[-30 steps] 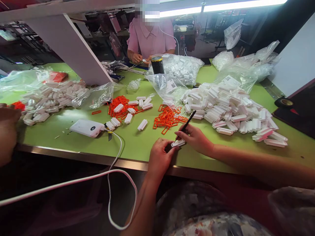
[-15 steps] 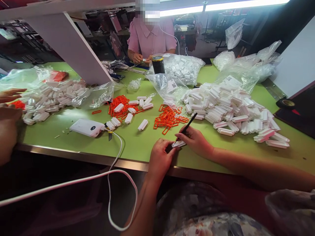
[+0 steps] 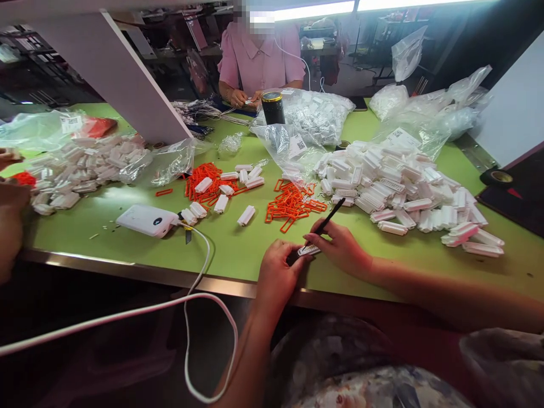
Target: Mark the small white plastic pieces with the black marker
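Observation:
My left hand [image 3: 277, 274] grips a small white plastic connector [image 3: 309, 250] at the near edge of the green table [image 3: 238, 249]. My right hand [image 3: 340, 245] pinches a thin black tool [image 3: 326, 217] like a pen, its tip set against the connector. Just beyond my hands lies a heap of orange plastic clips [image 3: 293, 204]. To the right spreads a big pile of white connectors [image 3: 399, 190].
A white power bank [image 3: 147, 220] with a white cable [image 3: 187, 317] lies at the left. Another orange clip pile [image 3: 208, 184] and loose white connectors sit mid-table. Plastic bags [image 3: 314, 116] and a black can [image 3: 272, 107] stand further back. A person in pink works opposite; another person's hand [image 3: 11, 221] is at far left.
My hands have stayed put, working the tool on the connector. The view has shifted slightly upward. The hand at the far left has drawn back.

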A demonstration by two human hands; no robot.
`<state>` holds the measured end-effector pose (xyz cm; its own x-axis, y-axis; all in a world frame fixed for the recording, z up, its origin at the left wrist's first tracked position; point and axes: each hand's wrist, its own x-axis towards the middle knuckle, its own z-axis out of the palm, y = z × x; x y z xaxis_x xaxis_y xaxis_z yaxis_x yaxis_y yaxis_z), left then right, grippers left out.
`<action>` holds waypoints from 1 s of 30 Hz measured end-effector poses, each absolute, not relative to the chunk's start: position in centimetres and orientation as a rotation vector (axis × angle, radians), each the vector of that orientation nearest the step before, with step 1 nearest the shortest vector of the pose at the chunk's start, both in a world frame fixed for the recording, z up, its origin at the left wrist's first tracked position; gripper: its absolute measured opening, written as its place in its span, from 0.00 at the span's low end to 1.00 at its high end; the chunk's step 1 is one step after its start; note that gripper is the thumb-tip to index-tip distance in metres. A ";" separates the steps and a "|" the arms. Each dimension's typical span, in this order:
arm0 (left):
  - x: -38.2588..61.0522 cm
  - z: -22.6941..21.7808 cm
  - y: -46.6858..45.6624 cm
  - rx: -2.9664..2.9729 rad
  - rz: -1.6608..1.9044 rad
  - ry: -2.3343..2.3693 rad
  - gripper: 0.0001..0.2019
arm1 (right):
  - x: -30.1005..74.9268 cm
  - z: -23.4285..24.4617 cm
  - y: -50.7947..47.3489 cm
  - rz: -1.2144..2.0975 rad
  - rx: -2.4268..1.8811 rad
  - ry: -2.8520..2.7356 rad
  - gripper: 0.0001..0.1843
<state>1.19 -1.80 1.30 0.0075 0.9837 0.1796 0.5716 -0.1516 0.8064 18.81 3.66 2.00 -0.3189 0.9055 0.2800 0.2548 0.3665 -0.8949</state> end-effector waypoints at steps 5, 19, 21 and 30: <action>1.2 1.3 -1.8 1.774 1.022 1.600 0.07 | 18.9 1.8 3.5 1.053 -1.025 -1.743 0.15; 1.3 1.5 -1.9 1.767 0.993 1.622 0.07 | 18.8 1.7 3.6 0.997 -1.037 -1.773 0.17; 1.3 1.5 -1.9 1.758 0.992 1.617 0.07 | 18.8 1.6 3.7 0.951 -1.026 -1.804 0.17; 1.3 1.5 -1.9 1.752 1.005 1.613 0.06 | 18.8 2.0 3.7 0.709 -0.961 -2.041 0.16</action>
